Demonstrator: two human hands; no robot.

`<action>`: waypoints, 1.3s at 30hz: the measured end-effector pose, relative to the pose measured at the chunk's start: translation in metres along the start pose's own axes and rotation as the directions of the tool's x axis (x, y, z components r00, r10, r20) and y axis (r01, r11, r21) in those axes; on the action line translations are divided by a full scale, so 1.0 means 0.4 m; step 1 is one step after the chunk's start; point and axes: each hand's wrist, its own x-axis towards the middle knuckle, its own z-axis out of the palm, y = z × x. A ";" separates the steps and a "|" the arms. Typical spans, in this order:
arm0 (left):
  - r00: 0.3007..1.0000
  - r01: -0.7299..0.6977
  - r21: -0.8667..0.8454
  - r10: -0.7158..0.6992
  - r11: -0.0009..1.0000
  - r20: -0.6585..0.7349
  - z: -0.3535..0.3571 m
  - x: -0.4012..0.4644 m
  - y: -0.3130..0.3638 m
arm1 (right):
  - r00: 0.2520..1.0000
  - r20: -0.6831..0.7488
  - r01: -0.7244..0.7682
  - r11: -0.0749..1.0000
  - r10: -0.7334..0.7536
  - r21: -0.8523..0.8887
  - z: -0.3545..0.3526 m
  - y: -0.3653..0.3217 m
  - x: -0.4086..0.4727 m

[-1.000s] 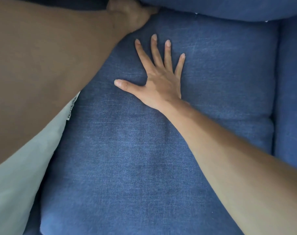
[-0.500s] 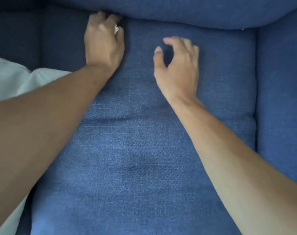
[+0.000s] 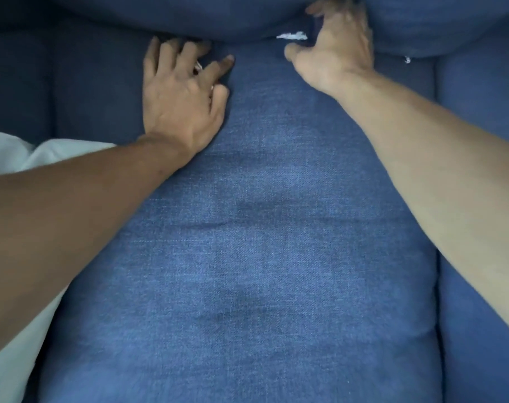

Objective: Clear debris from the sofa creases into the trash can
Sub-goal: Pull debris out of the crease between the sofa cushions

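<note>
Blue sofa cushion (image 3: 262, 228), white debris (image 3: 291, 36), no writing

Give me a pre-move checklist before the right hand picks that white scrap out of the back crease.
1. White scrap exposed in the crease: ok.
2. Right hand beside the scrap, thumb just below it: ok.
3. Right hand free to pinch: ok, fingers open, though blurred.
4. Left hand out of the way on the seat cushion: ok.
5. Left hand holding earlier debris: cannot tell; only a white glint shows between its fingers.
6. Second white bit farther right noted: ok.
7. Trash can within reach: cannot tell, not in view.
</note>
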 end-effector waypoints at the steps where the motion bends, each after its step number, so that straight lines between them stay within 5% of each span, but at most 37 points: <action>1: 1.000 0.001 0.000 -0.001 1.000 0.001 0.001 -0.001 0.002 | 1.000 0.021 0.000 1.000 0.000 -0.007 -0.002 0.001 0.001; 13: 0.993 -0.002 0.017 0.004 1.000 -0.114 0.019 0.009 0.004 | 0.885 0.466 0.019 0.996 0.022 -0.084 -0.005 -0.092 0.036; 17: 0.990 0.012 0.015 -0.009 1.000 -0.143 0.027 0.012 0.001 | 0.937 0.350 -0.055 0.996 0.025 0.077 0.018 -0.067 0.006; 20: 0.987 0.020 0.018 -0.016 1.000 -0.162 0.028 0.009 0.002 | 0.997 0.050 -0.066 0.943 0.053 0.326 0.059 -0.065 -0.024; 25: 0.985 0.021 0.011 -0.018 1.000 -0.170 0.027 0.011 -0.002 | 0.972 -0.167 -0.059 0.857 0.167 0.512 0.054 -0.062 -0.098; 28: 0.985 0.027 0.019 -0.023 0.999 -0.170 0.027 0.008 0.000 | 0.912 -0.382 0.019 0.916 0.148 0.401 0.025 0.002 -0.165; 32: 0.986 0.020 0.020 -0.017 1.000 -0.166 0.029 0.005 0.004 | 0.944 -0.295 -0.084 0.973 0.146 0.214 0.005 0.120 -0.148; 39: 0.984 0.024 0.039 -0.017 0.999 -0.178 0.039 -0.004 -0.004 | 0.983 -0.122 -0.102 0.963 0.136 0.248 0.038 0.104 -0.041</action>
